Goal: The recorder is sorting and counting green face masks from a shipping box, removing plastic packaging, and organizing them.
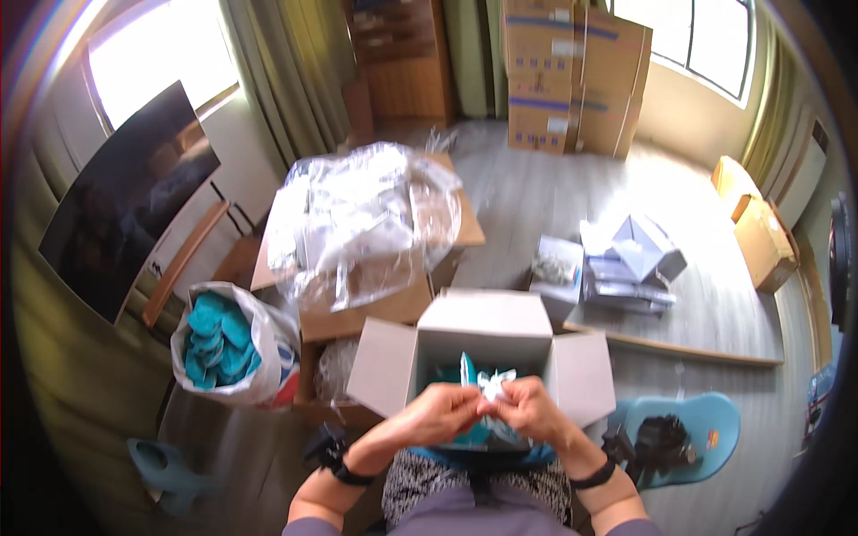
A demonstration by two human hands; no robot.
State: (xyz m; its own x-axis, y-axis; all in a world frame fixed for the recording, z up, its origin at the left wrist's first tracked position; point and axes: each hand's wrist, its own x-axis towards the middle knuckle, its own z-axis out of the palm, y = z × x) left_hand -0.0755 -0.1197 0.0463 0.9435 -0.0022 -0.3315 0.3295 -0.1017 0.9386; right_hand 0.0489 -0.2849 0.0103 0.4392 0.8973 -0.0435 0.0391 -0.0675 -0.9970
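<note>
My left hand (440,413) and my right hand (527,409) meet above an open white cardboard box (484,314) in front of my lap. Fingertips of both are closed in a pinch at a small crumpled white piece (496,382), perhaps thin plastic or fabric; its kind is too blurred to tell. Just above my left fingers a narrow teal piece (466,368) sticks up, and whether the hand grips it I cannot tell. More teal material shows inside the box around my hands, partly hidden by them. The box flaps are spread outward.
To the left stands a white plastic bag (268,357) full of teal pieces (219,335). Clear plastic wrap (357,214) covers a large carton beyond. Grey-white boxes (630,268) lie at the right, near a blue chair seat (715,438) with a black item. Tall cartons (545,80) are stacked far back.
</note>
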